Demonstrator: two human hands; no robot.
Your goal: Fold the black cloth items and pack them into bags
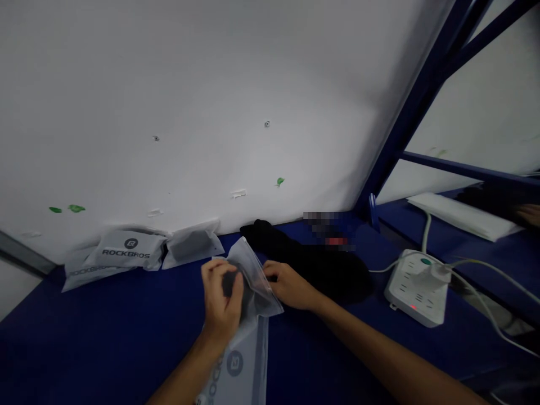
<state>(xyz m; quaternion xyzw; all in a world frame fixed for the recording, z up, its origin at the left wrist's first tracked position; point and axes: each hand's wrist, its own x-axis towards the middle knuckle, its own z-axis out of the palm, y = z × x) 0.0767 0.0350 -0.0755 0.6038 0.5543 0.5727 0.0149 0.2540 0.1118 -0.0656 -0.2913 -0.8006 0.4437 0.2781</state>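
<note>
Packaging bag point(248, 315), grey-white plastic with a round logo, lies on the blue counter point(105, 337) in front of us, its long axis running from our body toward the white wall point(189, 84), open mouth pointing away. Behind it a heap of black fabric point(320, 264) sprawls rightward. Filled bags point(126, 250) marked ROCKBROS lean against the wall on the left. A white power strip point(415, 287) with a red light sits on the right. Our left hand point(221, 301) pinches the bag's upper edge, thumb and fingers closed on the plastic. Our right hand point(289, 284) grips the mouth's opposite edge, so the hands stand slightly apart.
</note>
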